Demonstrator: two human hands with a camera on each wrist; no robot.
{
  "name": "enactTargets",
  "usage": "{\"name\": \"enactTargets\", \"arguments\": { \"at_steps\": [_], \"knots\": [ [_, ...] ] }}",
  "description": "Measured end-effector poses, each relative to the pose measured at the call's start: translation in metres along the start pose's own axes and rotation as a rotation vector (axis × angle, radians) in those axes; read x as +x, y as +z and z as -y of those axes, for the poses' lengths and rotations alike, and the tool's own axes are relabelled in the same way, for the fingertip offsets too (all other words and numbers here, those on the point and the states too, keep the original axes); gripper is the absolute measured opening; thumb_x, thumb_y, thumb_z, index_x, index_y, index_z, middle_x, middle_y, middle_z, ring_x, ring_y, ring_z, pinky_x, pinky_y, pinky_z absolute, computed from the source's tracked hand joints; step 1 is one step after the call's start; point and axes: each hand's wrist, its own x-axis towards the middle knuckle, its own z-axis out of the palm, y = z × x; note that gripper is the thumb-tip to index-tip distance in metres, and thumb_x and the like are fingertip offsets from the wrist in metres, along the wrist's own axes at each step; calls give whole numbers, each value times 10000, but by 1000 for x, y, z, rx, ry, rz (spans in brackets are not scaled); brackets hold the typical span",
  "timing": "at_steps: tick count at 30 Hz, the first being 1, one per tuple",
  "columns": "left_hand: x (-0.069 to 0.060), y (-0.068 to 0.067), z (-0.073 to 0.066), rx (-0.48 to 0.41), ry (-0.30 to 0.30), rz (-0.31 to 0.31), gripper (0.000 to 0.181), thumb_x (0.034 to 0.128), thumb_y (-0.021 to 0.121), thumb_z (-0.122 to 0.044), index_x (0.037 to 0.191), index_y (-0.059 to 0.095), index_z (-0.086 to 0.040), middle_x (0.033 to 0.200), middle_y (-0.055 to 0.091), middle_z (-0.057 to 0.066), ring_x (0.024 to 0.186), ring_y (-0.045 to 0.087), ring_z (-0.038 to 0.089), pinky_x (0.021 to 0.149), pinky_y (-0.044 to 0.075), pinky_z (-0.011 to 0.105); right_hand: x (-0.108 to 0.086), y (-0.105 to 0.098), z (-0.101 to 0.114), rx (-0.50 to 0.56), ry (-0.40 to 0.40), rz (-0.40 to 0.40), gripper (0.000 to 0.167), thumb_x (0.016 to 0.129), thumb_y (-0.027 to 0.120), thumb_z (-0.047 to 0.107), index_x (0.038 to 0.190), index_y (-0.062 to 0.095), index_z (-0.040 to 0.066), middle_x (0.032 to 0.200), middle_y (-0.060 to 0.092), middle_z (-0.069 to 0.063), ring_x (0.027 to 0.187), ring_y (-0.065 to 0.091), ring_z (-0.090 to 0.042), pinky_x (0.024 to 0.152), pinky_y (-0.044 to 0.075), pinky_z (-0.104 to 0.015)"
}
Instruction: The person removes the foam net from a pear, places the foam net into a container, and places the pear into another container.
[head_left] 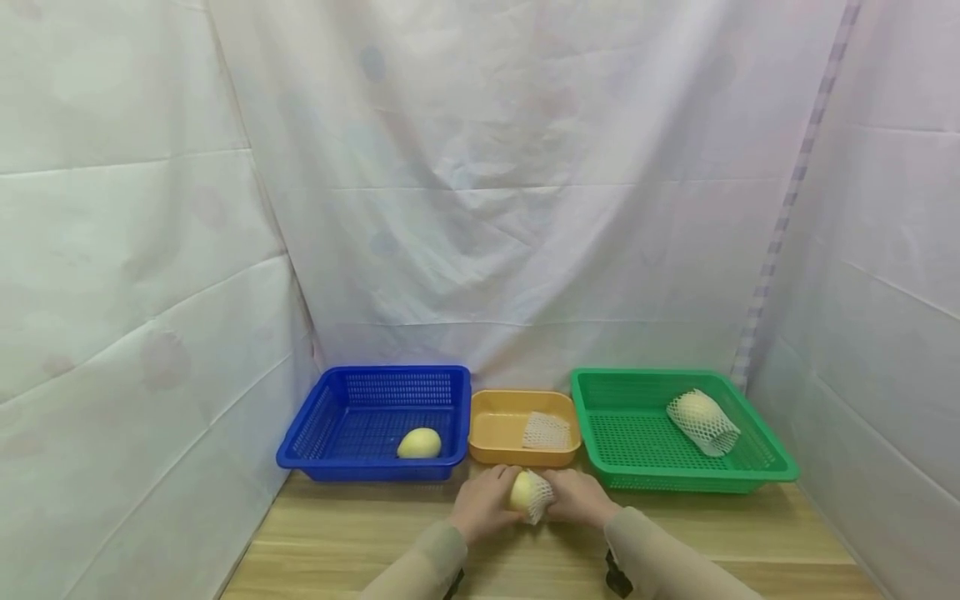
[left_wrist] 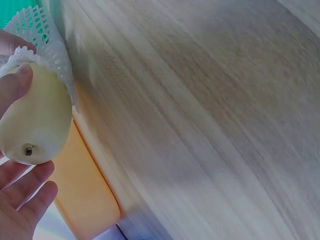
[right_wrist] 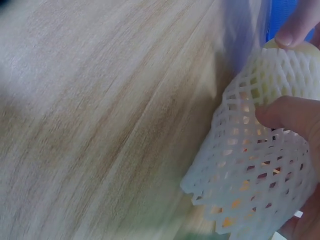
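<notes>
A pale yellow fruit [head_left: 519, 492] is partly inside a white foam net [head_left: 538, 497] between the two hands, in front of the orange tray. The left hand [head_left: 486, 502] holds the bare end of the fruit [left_wrist: 42, 117]; in the left wrist view its thumb lies on top and its fingers below. The right hand [head_left: 577, 497] grips the net; in the right wrist view the thumb presses on the net [right_wrist: 250, 165], whose loose end hangs past the fruit.
A blue basket [head_left: 300, 450] with one bare fruit [head_left: 420, 443] stands at left. The orange tray [head_left: 491, 456] holds a flat foam net [head_left: 546, 432]. At right, a green basket [head_left: 675, 481] contains a netted fruit [head_left: 701, 417]. Curtains enclose the wooden table [head_left: 300, 542].
</notes>
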Motion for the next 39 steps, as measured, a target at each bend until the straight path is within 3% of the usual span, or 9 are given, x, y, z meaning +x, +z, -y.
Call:
{"name": "enactTargets", "arguments": {
  "at_steps": [4, 9, 19, 30, 34, 39],
  "knots": [
    [-1, -1, 2, 18, 10, -16, 713, 713, 827, -460, 1289, 559, -137, 1133, 635, 4, 952, 611, 135, 752, 513, 293, 0, 0, 0, -2, 7, -6, 479, 733, 831, 297, 1160, 662, 161, 961, 682, 56, 856, 633, -139, 713, 519, -362],
    [-3, -4, 4, 24, 13, -23, 723, 705, 833, -459, 1286, 558, -129, 1126, 638, 10, 943, 614, 134, 756, 517, 289, 1, 1, 0, -34, 1, -24, 408, 747, 794, 177, 1136, 680, 139, 940, 691, 38, 848, 646, -151, 712, 530, -366],
    [-6, -6, 6, 34, 8, -27, 729, 703, 829, -475, 1284, 559, -126, 1132, 640, 15, 956, 623, 151, 780, 521, 305, 0, 0, -2, -65, 2, -59, 577, 718, 724, 39, 1277, 633, 147, 1046, 699, 0, 912, 661, -197, 731, 542, -389],
    [-11, -5, 15, 50, -4, -42, 727, 690, 829, -489, 1267, 574, -129, 1124, 646, 15, 934, 629, 159, 776, 523, 315, -2, -3, -5, -83, 20, -57, 482, 724, 699, 43, 1198, 670, 118, 908, 698, 22, 735, 615, -113, 596, 508, -328],
    [-13, -5, 17, 53, -5, -44, 725, 686, 831, -487, 1265, 574, -135, 1124, 645, 12, 940, 629, 157, 780, 523, 311, -3, -6, -6, -88, 21, -53, 309, 737, 702, 70, 1042, 699, 116, 768, 640, 82, 622, 522, -60, 530, 463, -304],
    [-16, -5, 20, 45, -7, -58, 730, 677, 837, -479, 1266, 573, -140, 1126, 645, 13, 958, 628, 159, 802, 522, 316, -4, -9, -6, -99, 27, -56, 201, 747, 714, 94, 944, 694, 132, 707, 582, 121, 584, 467, -52, 506, 428, -289]
  ]
}}
